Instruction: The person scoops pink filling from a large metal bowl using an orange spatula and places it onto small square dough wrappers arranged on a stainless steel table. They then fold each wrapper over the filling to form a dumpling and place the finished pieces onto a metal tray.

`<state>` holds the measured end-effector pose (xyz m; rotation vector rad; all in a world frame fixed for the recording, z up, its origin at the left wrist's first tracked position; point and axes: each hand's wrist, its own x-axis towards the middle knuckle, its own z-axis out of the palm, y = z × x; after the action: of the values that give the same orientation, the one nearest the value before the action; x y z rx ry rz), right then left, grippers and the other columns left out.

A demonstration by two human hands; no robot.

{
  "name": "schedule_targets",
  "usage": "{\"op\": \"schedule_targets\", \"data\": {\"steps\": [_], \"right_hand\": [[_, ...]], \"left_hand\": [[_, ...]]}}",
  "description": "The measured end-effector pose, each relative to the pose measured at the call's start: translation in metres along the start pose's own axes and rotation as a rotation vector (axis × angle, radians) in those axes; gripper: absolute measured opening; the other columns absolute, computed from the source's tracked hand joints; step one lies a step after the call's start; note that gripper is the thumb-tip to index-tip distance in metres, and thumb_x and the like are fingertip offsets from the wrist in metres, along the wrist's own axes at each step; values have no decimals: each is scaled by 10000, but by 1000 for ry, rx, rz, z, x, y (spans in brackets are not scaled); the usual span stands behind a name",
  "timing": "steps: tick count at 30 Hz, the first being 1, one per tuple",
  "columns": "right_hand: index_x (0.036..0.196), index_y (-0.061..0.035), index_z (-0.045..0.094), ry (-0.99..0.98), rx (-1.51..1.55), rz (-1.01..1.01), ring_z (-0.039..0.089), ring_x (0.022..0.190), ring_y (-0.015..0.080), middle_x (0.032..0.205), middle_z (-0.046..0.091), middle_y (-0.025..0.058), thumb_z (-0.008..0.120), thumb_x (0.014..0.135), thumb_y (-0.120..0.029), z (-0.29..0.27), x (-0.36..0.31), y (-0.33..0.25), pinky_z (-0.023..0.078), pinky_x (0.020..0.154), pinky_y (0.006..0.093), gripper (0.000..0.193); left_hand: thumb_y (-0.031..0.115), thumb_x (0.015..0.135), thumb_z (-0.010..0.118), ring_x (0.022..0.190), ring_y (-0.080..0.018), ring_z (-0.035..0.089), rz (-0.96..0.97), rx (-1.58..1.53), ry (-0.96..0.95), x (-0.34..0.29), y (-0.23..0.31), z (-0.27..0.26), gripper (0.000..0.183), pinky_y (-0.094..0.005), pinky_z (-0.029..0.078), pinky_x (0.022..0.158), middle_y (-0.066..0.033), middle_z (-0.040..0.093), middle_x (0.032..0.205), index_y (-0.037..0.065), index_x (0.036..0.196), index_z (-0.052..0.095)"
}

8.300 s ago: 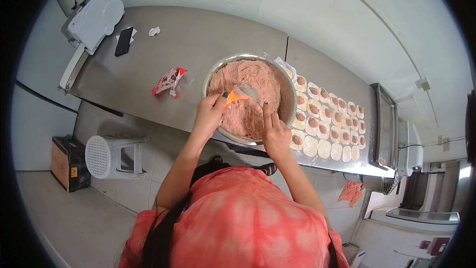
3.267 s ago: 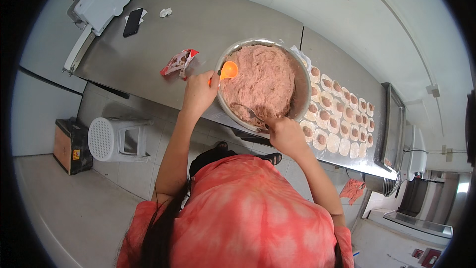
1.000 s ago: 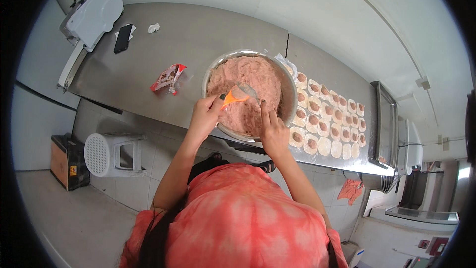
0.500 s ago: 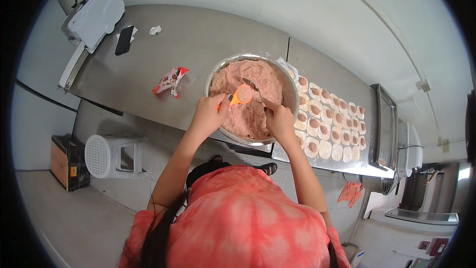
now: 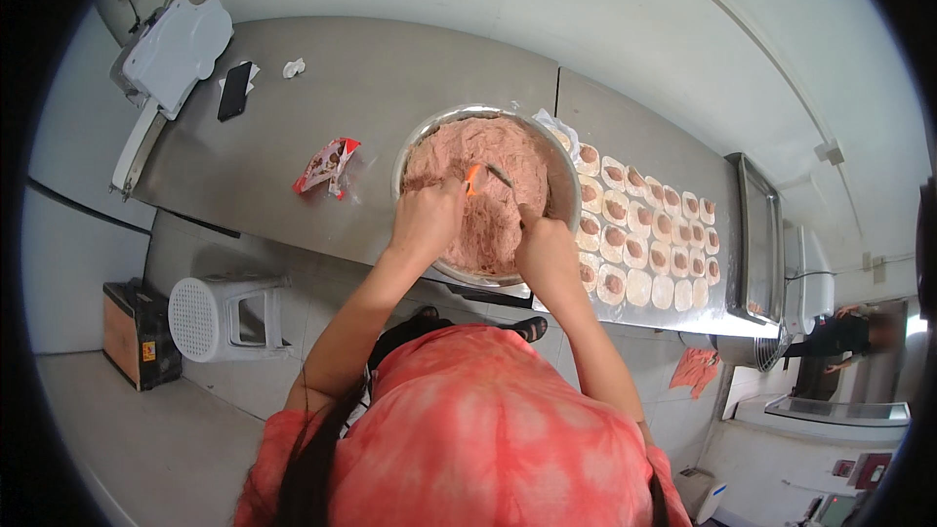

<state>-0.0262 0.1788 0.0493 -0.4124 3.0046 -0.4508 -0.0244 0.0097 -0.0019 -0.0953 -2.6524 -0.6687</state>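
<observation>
An orange scoop (image 5: 472, 179) and a spoon (image 5: 500, 176) over my big bowl (image 5: 570, 210) of pink meat (image 5: 488, 141)

My left hand (image 5: 429, 221) is curled round the scoop and my right hand (image 5: 548, 248) pinches the spoon; their ends are close, but I can't tell if they touch. The bowl sits on the table (image 5: 351, 68), with rows of pale wrappers (image 5: 638, 288) to its right, most with meat on them, and a red packet (image 5: 328, 168) to its left
</observation>
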Motion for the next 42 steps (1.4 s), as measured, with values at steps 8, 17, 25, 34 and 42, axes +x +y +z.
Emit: {"op": "schedule_targets", "data": {"steps": [8,17,25,34,42], "right_hand": [[1045,-35,625,238,14,-71,611,633,369,750,622,200,502,734,-30,11,-8,7,485,574,451,334],[1112,28,543,196,-343,-386,641,609,249,781,596,129,506,742,-71,7,3,14,503,491,341,385],[1029,27,606,-8,-246,-241,649,629,277,669,618,183,553,697,-78,-13,10,15,516,543,368,352],[971,9,650,-344,1350,330,308,455,12,510,355,-54,517,824,-72,-44,-12,77,172,399,205,214],[1086,27,608,806,174,492,475,512,93,604,551,78,527,824,-33,-101,-107,165,377,491,225,280]], "left_hand": [[202,875,485,586,-392,595,-240,-103,-21,13,-5,-9,264,-473,478,560,-213,588,605,1,752,605],[174,861,510,567,-392,574,-192,-127,-37,1,-3,-14,236,-465,452,528,-209,567,594,-5,722,575],[155,853,521,531,-346,597,19,50,-35,-5,2,-12,162,-447,476,486,-159,591,589,31,754,553],[145,839,516,530,-319,620,14,98,-27,-10,9,0,156,-424,494,466,-165,595,578,31,737,548],[154,858,506,605,-362,599,-101,13,-26,-19,-5,-16,159,-455,465,531,-190,602,671,31,778,567]]}}
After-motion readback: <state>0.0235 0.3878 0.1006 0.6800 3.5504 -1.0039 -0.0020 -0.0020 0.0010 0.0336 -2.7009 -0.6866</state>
